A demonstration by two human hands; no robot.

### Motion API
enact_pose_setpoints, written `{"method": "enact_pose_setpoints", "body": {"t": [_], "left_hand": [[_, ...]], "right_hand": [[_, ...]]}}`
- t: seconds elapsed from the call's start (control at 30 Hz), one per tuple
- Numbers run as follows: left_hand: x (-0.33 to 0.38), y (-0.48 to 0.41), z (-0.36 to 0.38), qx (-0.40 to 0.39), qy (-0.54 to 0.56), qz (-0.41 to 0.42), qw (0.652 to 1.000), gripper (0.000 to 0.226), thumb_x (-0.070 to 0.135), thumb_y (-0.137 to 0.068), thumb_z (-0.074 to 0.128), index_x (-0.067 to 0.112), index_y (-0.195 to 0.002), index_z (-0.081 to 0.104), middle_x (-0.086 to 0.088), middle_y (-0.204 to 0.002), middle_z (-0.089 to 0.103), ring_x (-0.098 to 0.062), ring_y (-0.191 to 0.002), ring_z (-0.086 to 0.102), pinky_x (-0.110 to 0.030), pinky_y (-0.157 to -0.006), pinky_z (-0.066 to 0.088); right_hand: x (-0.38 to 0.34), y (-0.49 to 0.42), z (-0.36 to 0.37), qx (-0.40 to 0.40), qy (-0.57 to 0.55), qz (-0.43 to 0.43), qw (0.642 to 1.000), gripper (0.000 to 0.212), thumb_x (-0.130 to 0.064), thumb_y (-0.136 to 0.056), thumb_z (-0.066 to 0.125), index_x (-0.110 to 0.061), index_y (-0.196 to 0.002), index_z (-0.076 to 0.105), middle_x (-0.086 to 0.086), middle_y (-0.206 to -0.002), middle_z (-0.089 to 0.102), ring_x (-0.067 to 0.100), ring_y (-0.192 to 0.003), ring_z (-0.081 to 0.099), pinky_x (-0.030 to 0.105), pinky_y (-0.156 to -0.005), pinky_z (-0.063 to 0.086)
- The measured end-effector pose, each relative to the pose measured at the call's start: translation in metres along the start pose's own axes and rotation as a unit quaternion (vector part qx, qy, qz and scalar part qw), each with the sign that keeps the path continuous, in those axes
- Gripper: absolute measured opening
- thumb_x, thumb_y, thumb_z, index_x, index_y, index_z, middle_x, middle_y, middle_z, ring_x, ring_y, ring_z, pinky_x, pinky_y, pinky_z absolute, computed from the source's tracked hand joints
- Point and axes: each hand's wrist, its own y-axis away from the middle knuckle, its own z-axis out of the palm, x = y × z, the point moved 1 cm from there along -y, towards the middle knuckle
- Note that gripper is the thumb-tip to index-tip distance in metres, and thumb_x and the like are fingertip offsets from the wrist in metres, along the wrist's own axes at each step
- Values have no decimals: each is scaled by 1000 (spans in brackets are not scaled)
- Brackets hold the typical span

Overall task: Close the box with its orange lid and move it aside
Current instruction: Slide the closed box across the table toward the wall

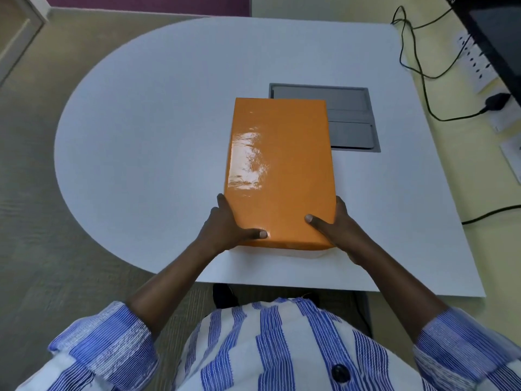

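Head view: the left hand point(225, 225) clasps the near left corner of the orange lid point(279, 170), thumb flat on top. Lid covers the box, its far right corner overlapping the table's point(141, 122) grey hatch point(349, 119); no writing shows. Right hand point(335, 225) clasps the near right corner likewise.

White table point(141, 136), beige carpet point(42, 193), perhaps purple wall point(141, 1)
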Motion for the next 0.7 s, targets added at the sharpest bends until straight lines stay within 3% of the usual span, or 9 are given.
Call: {"method": "enact_pose_setpoints", "body": {"t": [0.07, 0.2, 0.4, 0.5, 0.7], "left_hand": [[-3, -2, 3, 11, -34, -9, 999, 136, 68, -49, 89, 15, -150, 14, -15, -145, 45, -36, -127, 54, -50, -95, 56], [-5, -2, 13, 30, -84, -18, 996, 138, 64, -53, 90, 11, -153, 10, -21, -144, 41, -41, -128, 51, -52, -99, 52], [-7, -18, 2, -1, -75, -29, 997, 142, 76, -47, 85, 14, -153, 13, -17, -148, 41, -39, -132, 50, -55, -101, 51], [5, -37, -15, 17, -43, -15, 999, 125, 80, -54, 77, 17, -149, 26, -11, -147, 47, -36, -128, 55, -51, -98, 54], [46, -100, -50, 96, 66, 29, 993, 91, 63, -83, 70, 8, -148, 38, -15, -148, 51, -36, -128, 56, -41, -92, 52]], "right_hand": [[4, 1, 3, -4, -5, 3, 1000, 101, -52, -85, 70, -28, -158, 5, 4, -156, 38, 31, -132, 48, 48, -104, 47], [15, 3, 10, -8, -22, 18, 1000, 104, -53, -85, 70, -29, -159, 0, 4, -156, 37, 27, -131, 48, 45, -106, 45], [6, -6, 6, 23, -23, 29, 999, 97, -59, -84, 67, -28, -157, 12, 3, -153, 43, 22, -117, 51, 42, -98, 48], [-10, -23, -4, 64, -30, 35, 997, 99, -64, -84, 65, -27, -159, 13, 7, -156, 41, 31, -130, 51, 45, -99, 47], [-50, -87, -31, 120, -54, 18, 991, 98, -67, -85, 63, -20, -159, 19, 12, -159, 38, 32, -138, 46, 44, -105, 45]]}}
